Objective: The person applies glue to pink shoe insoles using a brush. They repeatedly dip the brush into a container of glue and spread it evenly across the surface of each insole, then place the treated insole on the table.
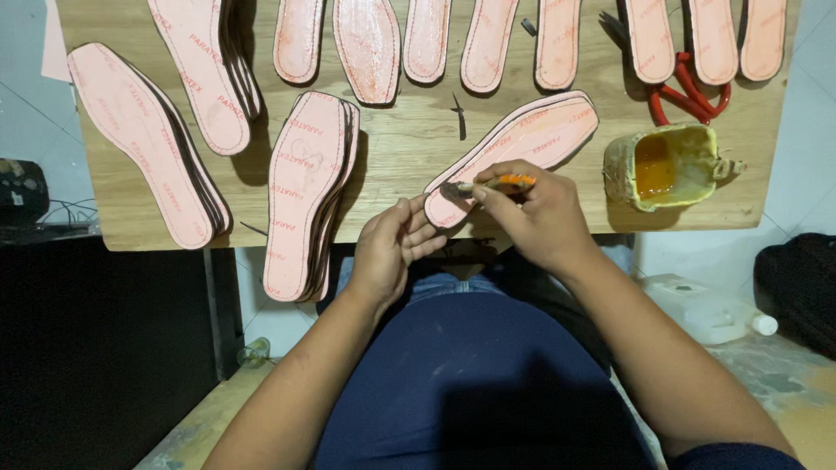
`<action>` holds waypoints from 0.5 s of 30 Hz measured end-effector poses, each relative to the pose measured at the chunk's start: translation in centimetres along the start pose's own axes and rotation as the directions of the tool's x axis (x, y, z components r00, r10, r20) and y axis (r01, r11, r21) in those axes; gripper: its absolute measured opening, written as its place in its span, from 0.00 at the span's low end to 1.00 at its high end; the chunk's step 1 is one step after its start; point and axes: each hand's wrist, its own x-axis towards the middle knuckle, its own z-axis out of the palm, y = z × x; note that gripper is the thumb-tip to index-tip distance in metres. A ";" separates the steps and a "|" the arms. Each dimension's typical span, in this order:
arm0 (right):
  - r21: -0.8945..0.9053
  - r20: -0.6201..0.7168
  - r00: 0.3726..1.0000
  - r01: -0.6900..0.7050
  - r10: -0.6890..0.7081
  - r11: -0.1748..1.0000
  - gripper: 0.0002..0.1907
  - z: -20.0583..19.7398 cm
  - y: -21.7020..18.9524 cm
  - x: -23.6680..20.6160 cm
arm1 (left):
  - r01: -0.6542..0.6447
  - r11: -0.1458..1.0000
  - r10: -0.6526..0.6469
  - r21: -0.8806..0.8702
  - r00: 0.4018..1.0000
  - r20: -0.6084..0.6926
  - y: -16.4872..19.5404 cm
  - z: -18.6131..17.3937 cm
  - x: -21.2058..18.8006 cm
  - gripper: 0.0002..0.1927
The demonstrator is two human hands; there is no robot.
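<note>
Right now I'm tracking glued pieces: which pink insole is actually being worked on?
The single insole lying diagonally at the board's front edge: the left hand steadies its tip while the right hand brushes it.

The insole (522,139) under the brush is pale salmon pink with a thin dark line traced near its rim and faint red print across it; its edge shows black. The stacks of insoles (306,191) share that pink, red-printed face over dark layers. The brush (501,184) has an orange handle and a dark tip. The glue pot (666,165) is yellowish-green outside, amber within. Scissors (688,91) have red handles. The counter (409,139) is light wood grain. The trousers (479,383) are navy blue.
</note>
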 end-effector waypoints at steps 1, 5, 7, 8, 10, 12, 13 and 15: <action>-0.018 0.006 1.000 0.002 -0.002 1.000 0.08 0.2 -0.4 -0.1 | 0.005 1.000 -0.005 -0.023 1.000 0.010 0.2 0.0 -0.1 0.35; -0.061 0.040 0.999 0.039 -0.037 0.997 0.09 0.6 -1.7 -0.5 | 0.037 0.994 -0.034 -0.106 0.999 0.024 0.4 0.1 -0.2 0.35; -0.081 0.069 0.994 0.094 -0.088 0.992 0.09 0.7 -2.2 -0.6 | 0.032 0.990 -0.026 -0.139 0.999 0.042 0.3 0.1 -0.2 0.35; -0.097 0.088 0.988 0.131 -0.123 0.987 0.10 0.6 -2.4 -0.7 | 0.017 0.988 -0.008 -0.152 0.998 0.062 0.2 0.0 -0.2 0.35; -0.114 0.151 0.975 0.184 -0.166 0.976 0.10 0.3 -2.7 -0.8 | -0.002 0.984 0.015 -0.180 0.997 0.069 -0.2 -0.2 -0.1 0.35; -0.117 0.234 0.955 0.214 -0.182 0.970 0.11 -0.4 -2.9 -0.8 | -0.012 0.978 0.021 -0.207 0.999 0.046 -0.7 -0.5 0.2 0.33; -0.109 0.257 0.948 0.220 -0.186 0.969 0.13 -0.7 -3.0 -0.7 | -0.014 0.978 0.024 -0.206 0.999 0.043 -0.9 -0.6 0.3 0.31; -0.092 0.304 0.932 0.234 -0.196 0.968 0.16 -1.1 -3.2 -0.6 | -0.020 0.978 0.029 -0.206 0.999 0.039 -1.4 -0.9 0.6 0.28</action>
